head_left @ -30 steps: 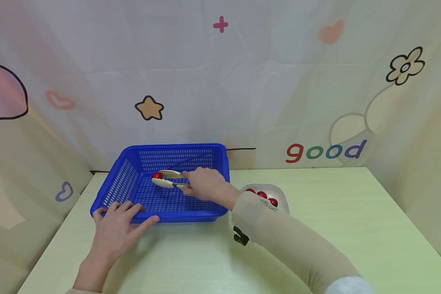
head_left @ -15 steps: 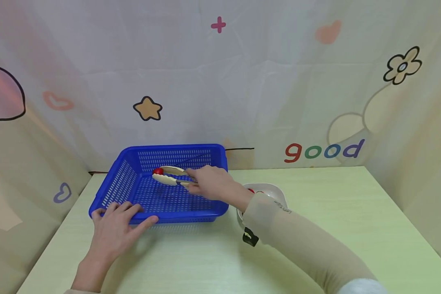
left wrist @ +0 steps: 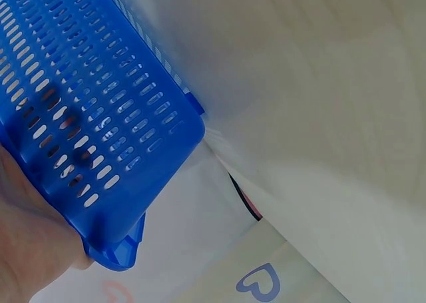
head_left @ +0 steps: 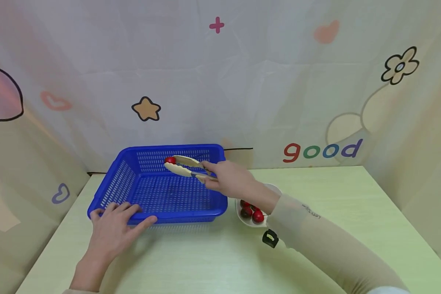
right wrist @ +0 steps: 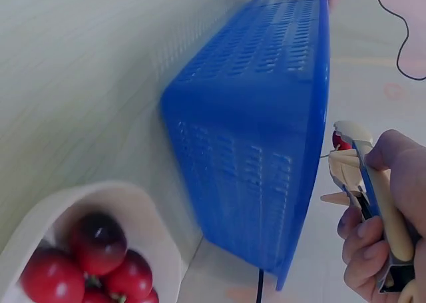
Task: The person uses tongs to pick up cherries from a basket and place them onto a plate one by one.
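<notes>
My right hand [head_left: 233,179] grips a pair of tongs [head_left: 185,166] with cream-coloured tips. Between the tips is a red cherry [head_left: 170,160], raised above the right part of the blue plastic basket [head_left: 202,213]. A thin stem shows on it in the right wrist view. My left hand [head_left: 110,232] holds the basket's near rim at the left corner, fingers over the edge and thumb along the outside. In the left wrist view its fingers show dimly through the slots. Several red and dark cherries [right wrist: 100,240] lie in a white bowl [right wrist: 163,223], partly hidden by my right forearm in the head view.
The light-green table [head_left: 191,261] carries the basket at the left and the bowl just right of it. A printed curtain [head_left: 191,81] hangs close behind the basket. A black clip-like piece [head_left: 270,238] hangs at my right sleeve.
My right hand has lifted the tongs and cherry from near the basket floor, up and to the right. More of the bowl's cherries now show. The left hand stays at the rim.
</notes>
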The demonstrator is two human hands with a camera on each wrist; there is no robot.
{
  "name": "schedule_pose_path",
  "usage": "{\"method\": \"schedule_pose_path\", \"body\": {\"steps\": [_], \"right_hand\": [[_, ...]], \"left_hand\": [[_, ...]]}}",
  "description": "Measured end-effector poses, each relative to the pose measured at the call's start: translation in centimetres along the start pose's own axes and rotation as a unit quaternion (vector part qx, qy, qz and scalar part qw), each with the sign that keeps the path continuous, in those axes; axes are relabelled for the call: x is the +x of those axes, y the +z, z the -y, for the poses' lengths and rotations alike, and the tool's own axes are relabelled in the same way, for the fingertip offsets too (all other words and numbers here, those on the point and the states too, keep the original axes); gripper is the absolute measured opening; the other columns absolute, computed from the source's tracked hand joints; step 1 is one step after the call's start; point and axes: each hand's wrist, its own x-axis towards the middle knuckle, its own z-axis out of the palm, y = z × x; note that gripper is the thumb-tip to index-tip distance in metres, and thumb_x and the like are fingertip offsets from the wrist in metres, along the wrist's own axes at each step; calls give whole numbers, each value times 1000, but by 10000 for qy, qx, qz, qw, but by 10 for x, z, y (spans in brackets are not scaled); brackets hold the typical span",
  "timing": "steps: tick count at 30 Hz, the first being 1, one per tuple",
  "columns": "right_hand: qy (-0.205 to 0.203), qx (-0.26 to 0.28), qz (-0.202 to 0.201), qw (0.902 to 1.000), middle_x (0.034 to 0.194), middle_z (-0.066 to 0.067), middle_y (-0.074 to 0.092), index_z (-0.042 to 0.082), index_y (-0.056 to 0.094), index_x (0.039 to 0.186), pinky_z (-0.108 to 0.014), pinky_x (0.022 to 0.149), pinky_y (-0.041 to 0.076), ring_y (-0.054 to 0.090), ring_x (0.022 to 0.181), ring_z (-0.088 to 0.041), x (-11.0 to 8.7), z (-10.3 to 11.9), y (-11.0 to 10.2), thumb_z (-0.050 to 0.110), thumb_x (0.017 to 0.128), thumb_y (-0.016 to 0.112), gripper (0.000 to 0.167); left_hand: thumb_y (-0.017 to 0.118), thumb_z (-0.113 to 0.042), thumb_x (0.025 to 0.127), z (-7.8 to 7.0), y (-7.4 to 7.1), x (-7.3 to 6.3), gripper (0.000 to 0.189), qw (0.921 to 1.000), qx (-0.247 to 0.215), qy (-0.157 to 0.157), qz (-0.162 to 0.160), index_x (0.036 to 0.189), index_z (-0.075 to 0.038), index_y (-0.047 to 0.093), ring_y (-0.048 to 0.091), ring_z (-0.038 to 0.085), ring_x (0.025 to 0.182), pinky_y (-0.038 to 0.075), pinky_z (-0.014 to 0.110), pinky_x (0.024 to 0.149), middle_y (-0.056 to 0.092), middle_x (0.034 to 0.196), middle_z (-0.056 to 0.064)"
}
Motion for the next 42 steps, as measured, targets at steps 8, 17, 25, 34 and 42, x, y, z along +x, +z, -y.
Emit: {"method": "schedule_pose_path", "body": {"steps": [8, 17, 25, 34, 42], "right_hand": [[213, 440, -255, 9985, 67, 1, 48, 13, 43, 157, -24, 42, 31, 38, 46, -11, -25, -19, -11, 29, 102, 58, 59], [289, 320, -584, 9974, 73, 2, 54, 13, 48, 155, -26, 45, 35, 48, 55, -14, -55, -42, -15, 28, 100, 62, 58], [598, 229, -652, 9958, 79, 0, 55, 11, 50, 152, -29, 49, 39, 49, 63, -16, -79, -59, -14, 27, 99, 68, 58], [806, 429, -766, 9929, 72, 1, 49, 12, 49, 153, -29, 47, 33, 44, 55, -14, -109, -80, -10, 22, 99, 65, 57], [986, 299, -883, 9908, 76, 2, 53, 8, 51, 151, -30, 48, 35, 44, 61, -14, -141, -98, -8, 22, 98, 64, 56]], "left_hand": [[64, -72, 88, 0, 2, 0, 65, 10000, -11, 24, -90, 108, -11, 76, 56, 40, 104, 26, 71, 88, 70, 108, 11], [62, -73, 88, -3, 0, 1, 67, 10000, 3, -48, 73, 109, -10, 76, 55, 41, 106, 24, 73, 87, 70, 112, 13], [62, -73, 88, -3, 0, 1, 67, 9999, -25, -93, 140, 109, -11, 76, 55, 43, 110, 24, 72, 87, 70, 113, 13], [62, -73, 88, -2, -1, 0, 66, 9998, -10, -105, 160, 109, -11, 76, 55, 44, 111, 25, 73, 88, 70, 114, 14], [62, -74, 88, -2, 0, 1, 67, 9998, 33, -84, 151, 109, -11, 76, 55, 43, 109, 25, 73, 88, 70, 113, 14]]}}
